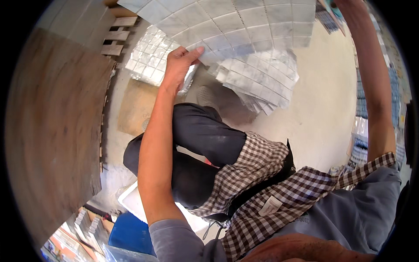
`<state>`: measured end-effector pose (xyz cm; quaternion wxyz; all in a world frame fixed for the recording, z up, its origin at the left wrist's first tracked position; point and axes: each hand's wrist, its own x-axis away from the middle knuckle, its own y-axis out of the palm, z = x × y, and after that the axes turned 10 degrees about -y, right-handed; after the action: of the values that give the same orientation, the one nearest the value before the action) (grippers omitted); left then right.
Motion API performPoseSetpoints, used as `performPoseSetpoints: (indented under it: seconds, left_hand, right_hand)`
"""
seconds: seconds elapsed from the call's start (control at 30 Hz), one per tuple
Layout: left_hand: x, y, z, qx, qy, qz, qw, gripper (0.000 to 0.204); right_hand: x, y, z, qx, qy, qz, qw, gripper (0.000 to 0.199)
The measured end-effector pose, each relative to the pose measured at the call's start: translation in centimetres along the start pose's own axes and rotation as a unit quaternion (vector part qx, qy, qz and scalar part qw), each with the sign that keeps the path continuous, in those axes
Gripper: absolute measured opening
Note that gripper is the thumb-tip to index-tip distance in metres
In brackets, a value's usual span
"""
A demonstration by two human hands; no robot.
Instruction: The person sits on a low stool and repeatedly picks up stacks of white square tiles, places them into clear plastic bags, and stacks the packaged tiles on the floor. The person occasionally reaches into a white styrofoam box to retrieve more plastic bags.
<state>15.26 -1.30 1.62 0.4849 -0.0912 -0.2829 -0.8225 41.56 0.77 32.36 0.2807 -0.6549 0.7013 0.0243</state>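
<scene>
A pale grey-white mosaic tile sheet [248, 24] is held up at the top of the view, its square tiles split by straight joints. My left hand [181, 64] is closed on its lower left edge, thumb on the near face. The right arm reaches up to the top right, where my right hand [345, 3] is cut off by the frame edge and its fingers are hidden. Beneath the raised sheet, a fanned stack of similar tile sheets [266, 81] lies low to the floor. Left of it sits another stack of tile sheets in shiny clear wrap [150, 52], partly behind my left hand.
A brown cardboard piece [133, 107] lies on the pale floor [325, 100] by my feet. Wooden boards [56, 126] and pallet slats [115, 37] line the left side. Stacked goods [377, 98] stand along the right. A blue object [131, 233] is at the lower left.
</scene>
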Motion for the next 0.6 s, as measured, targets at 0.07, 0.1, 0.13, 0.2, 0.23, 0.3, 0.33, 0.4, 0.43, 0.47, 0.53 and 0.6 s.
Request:
performPoseSetpoints:
  seconds: [0.07, 0.1, 0.13, 0.2, 0.23, 0.3, 0.33, 0.4, 0.43, 0.47, 0.53, 0.6]
  left_hand:
    - [0.6, -1.3, -0.9, 0.007, -0.007, 0.045, 0.999, 0.029]
    - [0.7, -1.8, -1.5, 0.016, -0.022, 0.062, 0.998, 0.029]
    - [0.8, -2.0, -2.1, 0.025, -0.037, 0.079, 0.996, 0.029]
    - [1.1, -2.3, -2.9, 0.050, -0.071, 0.118, 0.989, 0.027]
    - [1.2, -2.6, -3.3, 0.065, -0.086, 0.117, 0.987, 0.026]
    - [1.1, -3.1, -3.5, 0.089, -0.120, 0.127, 0.981, 0.025]
    - [0.7, -3.3, -3.5, 0.078, -0.140, 0.134, 0.978, 0.025]
    - [0.9, -4.1, -3.8, 0.082, -0.151, 0.123, 0.977, 0.029]
    - [1.3, -4.8, -4.2, 0.084, -0.162, 0.123, 0.976, 0.031]
    - [1.6, -5.6, -5.3, 0.095, -0.168, 0.137, 0.972, 0.032]
    - [1.2, -5.9, -5.3, 0.083, -0.185, 0.158, 0.966, 0.031]
    - [0.0, -6.2, -5.1, 0.055, -0.227, 0.158, 0.959, 0.031]
  right_hand:
    - [-0.8, 4.1, 0.0, 0.028, 0.032, -0.104, 0.994, 0.022]
    - [-1.5, 5.3, 1.2, 0.055, 0.044, -0.121, 0.990, 0.021]
    - [-2.2, 6.6, 2.4, 0.082, 0.056, -0.138, 0.985, 0.020]
    - [-3.6, 8.9, 5.7, 0.105, 0.060, -0.166, 0.979, 0.020]
    - [-4.0, 10.1, 7.1, 0.109, 0.051, -0.178, 0.977, 0.021]
    - [-5.2, 12.0, 10.0, 0.125, 0.049, -0.188, 0.973, 0.023]
    - [-5.8, 12.7, 11.1, 0.147, 0.056, -0.183, 0.970, 0.025]
    - [-6.2, 14.8, 14.4, 0.156, 0.073, -0.181, 0.968, 0.028]
    - [-6.2, 16.4, 16.6, 0.142, 0.083, -0.185, 0.969, 0.030]
    - [-6.1, 18.1, 17.6, 0.135, 0.089, -0.189, 0.969, 0.031]
    - [-7.0, 20.0, 19.7, 0.162, 0.128, -0.205, 0.957, 0.033]
    - [-7.9, 20.7, 21.7, 0.216, 0.142, -0.209, 0.943, 0.035]
